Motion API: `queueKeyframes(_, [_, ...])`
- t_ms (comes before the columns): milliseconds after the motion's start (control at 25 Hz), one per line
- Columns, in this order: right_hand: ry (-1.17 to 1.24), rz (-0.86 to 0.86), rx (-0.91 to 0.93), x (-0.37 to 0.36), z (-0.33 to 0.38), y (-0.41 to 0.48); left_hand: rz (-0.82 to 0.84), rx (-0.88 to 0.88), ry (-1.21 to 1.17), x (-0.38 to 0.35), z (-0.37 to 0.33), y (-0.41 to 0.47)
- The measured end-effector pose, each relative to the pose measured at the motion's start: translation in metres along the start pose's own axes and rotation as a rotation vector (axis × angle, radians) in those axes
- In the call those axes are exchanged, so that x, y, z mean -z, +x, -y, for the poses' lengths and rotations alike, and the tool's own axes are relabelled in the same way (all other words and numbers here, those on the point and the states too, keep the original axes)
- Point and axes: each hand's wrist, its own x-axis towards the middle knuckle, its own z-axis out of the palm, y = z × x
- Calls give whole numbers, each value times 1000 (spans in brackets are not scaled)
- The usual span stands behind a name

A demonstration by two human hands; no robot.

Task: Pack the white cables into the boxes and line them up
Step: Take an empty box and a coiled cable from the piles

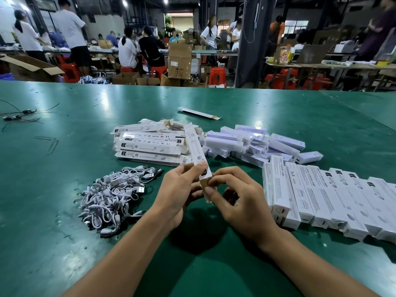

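Now: my left hand (182,189) grips a box (198,155), my right hand (242,202) pinches its near end | Done: row (321,196) lined up at 3 o'clock | Left: cables (113,194) heaped at 9 o'clock, flat boxes (150,144) at 11 on the surface (64,136) | Judgement: plenty remains.

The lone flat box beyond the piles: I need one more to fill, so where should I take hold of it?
Probably pinch the lone flat box across its narrow width near the middle, coming from above. It lies flat and apart on the green table, so both long edges are free; its brown flap end looks flimsier.
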Motion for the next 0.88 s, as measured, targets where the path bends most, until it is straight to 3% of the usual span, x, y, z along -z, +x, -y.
queueKeyframes(320, [-81, -35, -64, -1, 2, -1, -18, 1, -14, -4, 4, 0])
queueKeyframes(560, [-65, -67, -143, -3, 5, -2, 74, 30, 46, -1, 2, -1])
queueKeyframes(880, [-192, -2, 28, 4, 7, 0, 12, 66, 4, 3, 2, 4])
